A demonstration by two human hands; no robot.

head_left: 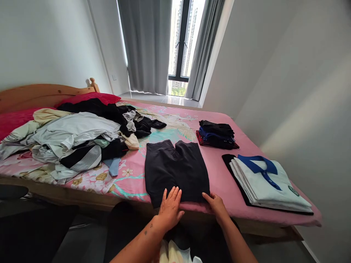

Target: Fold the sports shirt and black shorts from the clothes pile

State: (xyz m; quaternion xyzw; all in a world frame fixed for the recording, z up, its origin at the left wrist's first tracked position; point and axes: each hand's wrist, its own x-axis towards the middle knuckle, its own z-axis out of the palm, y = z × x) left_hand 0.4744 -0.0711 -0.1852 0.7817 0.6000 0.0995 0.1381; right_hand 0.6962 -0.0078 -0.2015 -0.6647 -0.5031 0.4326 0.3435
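Observation:
A pair of black shorts (177,166) lies spread near the bed's front edge, its two legs pointing away from me and the near edge toward me. My left hand (170,208) rests flat on the near part of the shorts, with the fingers stretched out. At the near right corner, my right hand (216,206) pinches the fabric edge, and some of its fingers are hidden beneath.
A loose heap of clothes (79,128) covers the bed's left side. Folded dark garments (216,135) are stacked behind on the right. Folded white polo shirts (265,179) with a blue collar lie on the pink bedsheet (216,171). A wooden headboard (41,93) stands left.

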